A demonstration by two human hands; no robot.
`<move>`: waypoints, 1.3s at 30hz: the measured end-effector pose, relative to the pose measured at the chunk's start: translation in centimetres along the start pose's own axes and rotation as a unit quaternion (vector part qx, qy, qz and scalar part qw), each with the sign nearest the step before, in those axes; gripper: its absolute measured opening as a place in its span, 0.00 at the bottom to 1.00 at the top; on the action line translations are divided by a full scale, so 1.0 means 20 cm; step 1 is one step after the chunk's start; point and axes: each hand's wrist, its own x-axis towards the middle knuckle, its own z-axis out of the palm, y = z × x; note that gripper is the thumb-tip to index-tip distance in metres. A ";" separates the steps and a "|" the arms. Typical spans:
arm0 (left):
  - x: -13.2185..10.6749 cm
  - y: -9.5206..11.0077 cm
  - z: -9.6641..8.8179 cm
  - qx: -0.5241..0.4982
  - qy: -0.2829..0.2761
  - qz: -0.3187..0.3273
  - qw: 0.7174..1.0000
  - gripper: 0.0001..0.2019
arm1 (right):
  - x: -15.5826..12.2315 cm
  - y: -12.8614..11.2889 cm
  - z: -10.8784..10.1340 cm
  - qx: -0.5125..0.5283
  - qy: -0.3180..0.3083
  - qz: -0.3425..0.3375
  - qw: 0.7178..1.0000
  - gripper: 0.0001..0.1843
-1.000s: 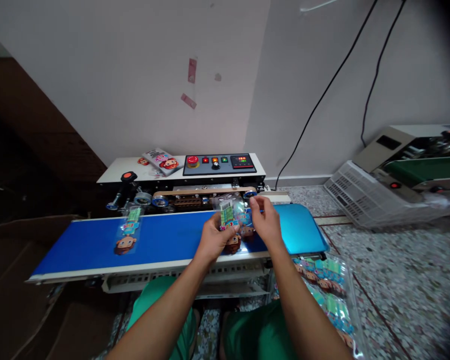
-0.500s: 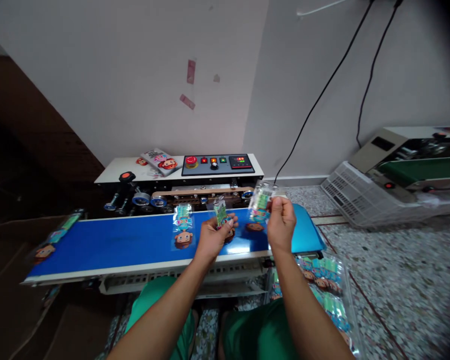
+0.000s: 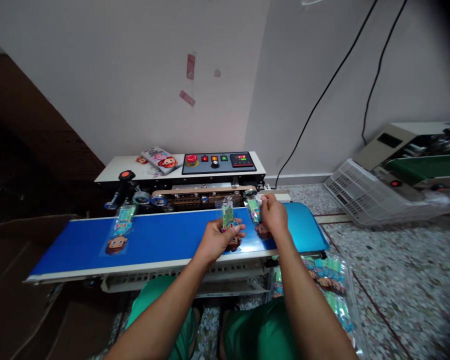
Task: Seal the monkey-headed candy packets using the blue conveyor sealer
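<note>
My right hand [image 3: 274, 215] pinches the edge of a clear plastic packet [image 3: 254, 211] with a green, blue and brown cartoon-face print. This packet's upper end is at the right end of the band sealer's tan belt [image 3: 204, 191]; whether it is between the bands I cannot tell. Over the blue conveyor [image 3: 165, 237], my left hand [image 3: 217, 239] grips a similar packet [image 3: 228, 212] between thumb and fingers, its face end lower down. A third packet [image 3: 117, 242] lies on the conveyor further left, its top edge near the sealer's rollers.
The control panel [image 3: 219, 162] has lit buttons and a red display. A printed pouch [image 3: 163, 161] lies on the machine top. Below right, a clear tray [image 3: 350, 300] holds several packets. A white crate [image 3: 354, 192] carries a second machine. An open carton [image 3: 18, 250] stands left.
The packet on the conveyor has travelled left, and the one at the far left end is gone from view. My right hand has moved its packet slightly left to the sealer's entry.
</note>
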 end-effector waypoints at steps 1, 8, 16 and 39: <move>0.00 0.00 0.00 0.001 -0.005 0.001 1.000 0.22 | -0.02 -0.03 -0.01 0.029 0.010 -0.011 0.999 0.21; -0.01 0.00 0.01 0.008 -0.045 -0.006 0.999 0.18 | -0.25 -0.26 -0.10 0.476 -0.182 -0.060 0.858 0.19; -0.01 0.02 -0.01 0.025 -0.062 0.018 0.998 0.24 | -0.17 -0.07 -0.17 0.336 0.078 0.004 0.939 0.15; -0.07 -0.05 0.00 0.109 -0.033 0.156 0.981 0.19 | -0.18 0.17 -0.31 0.283 0.137 0.041 0.948 0.21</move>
